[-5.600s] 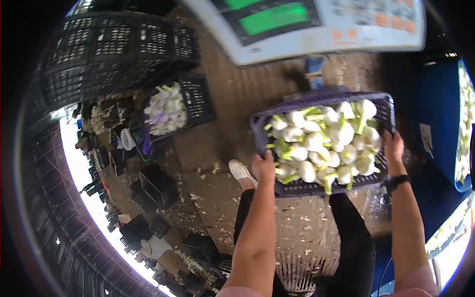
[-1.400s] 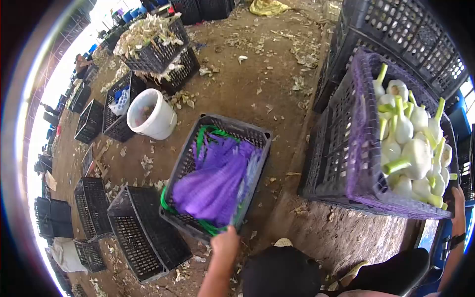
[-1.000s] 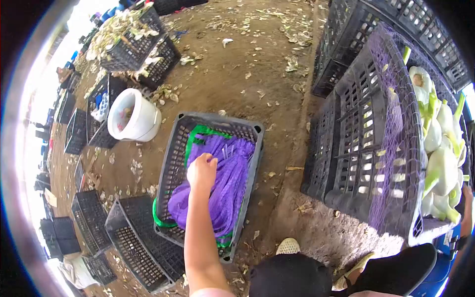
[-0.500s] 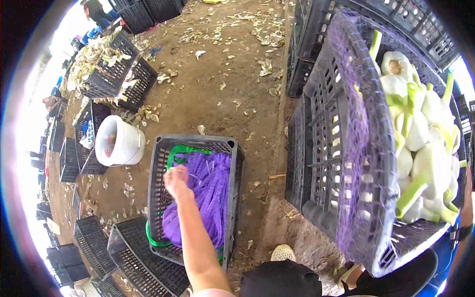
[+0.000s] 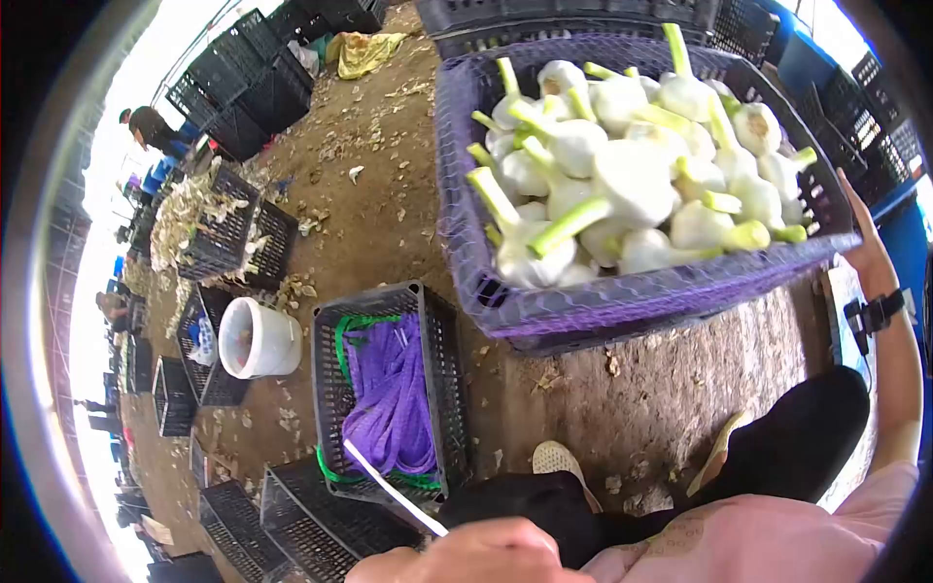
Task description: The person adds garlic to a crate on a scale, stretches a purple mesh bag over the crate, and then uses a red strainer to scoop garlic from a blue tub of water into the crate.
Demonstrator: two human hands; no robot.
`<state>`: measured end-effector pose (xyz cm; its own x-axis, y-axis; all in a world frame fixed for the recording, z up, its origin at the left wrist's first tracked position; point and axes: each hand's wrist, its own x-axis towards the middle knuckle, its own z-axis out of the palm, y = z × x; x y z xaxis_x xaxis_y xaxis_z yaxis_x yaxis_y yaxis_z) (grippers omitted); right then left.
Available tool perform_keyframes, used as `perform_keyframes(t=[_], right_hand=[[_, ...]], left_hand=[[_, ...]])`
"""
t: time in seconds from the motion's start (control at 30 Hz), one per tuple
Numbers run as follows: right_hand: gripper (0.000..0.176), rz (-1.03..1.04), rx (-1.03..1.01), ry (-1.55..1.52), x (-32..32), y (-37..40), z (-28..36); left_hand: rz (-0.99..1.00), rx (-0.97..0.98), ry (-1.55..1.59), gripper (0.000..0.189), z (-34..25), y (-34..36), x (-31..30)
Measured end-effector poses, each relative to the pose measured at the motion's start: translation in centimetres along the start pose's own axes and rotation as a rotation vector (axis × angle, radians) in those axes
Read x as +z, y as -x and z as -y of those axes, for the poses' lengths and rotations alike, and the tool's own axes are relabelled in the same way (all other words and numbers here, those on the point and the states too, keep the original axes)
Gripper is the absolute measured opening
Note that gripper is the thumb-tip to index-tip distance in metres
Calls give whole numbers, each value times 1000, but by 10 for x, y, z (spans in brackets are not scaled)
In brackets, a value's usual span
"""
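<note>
My left hand (image 5: 476,556) is closed at the bottom edge, holding a thin white strip (image 5: 394,491) that looks like plastic and points up and left. Against the right corner of a black crate (image 5: 622,309) my right hand (image 5: 863,233) is gripping, some of its fingers hidden behind the edge. Purple netting (image 5: 452,204) is stretched over the outside of this crate. White garlic bulbs (image 5: 632,185) with cut green stems fill it. Below and to the left, a second black crate (image 5: 442,340) holds bundled purple netting (image 5: 394,398) and green bands (image 5: 340,350).
A white bucket (image 5: 277,340) stands left of the netting crate. Behind it, a black crate (image 5: 228,228) overflows with peelings. Empty-looking crates (image 5: 311,515) lie at lower left, and more are stacked at the back. A person (image 5: 155,131) bends over far left.
My left hand has left the netting crate and come back towards me with the white strip. The view has swung right, bringing the garlic crate and my right hand into fuller sight.
</note>
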<state>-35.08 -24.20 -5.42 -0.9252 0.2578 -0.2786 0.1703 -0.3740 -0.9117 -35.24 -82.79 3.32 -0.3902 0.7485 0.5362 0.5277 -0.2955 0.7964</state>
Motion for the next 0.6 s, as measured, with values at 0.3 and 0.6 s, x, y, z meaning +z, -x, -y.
perform_keyframes(t=[0.3,0.6], right_hand=[[24,-30,-175,10,-25,10,-56],[12,33,-207,-357,11,27,-38]], left_hand=[[24,-56,212,18,-17,-38,64],[-825,-942,-472,60,87,-44,-37]])
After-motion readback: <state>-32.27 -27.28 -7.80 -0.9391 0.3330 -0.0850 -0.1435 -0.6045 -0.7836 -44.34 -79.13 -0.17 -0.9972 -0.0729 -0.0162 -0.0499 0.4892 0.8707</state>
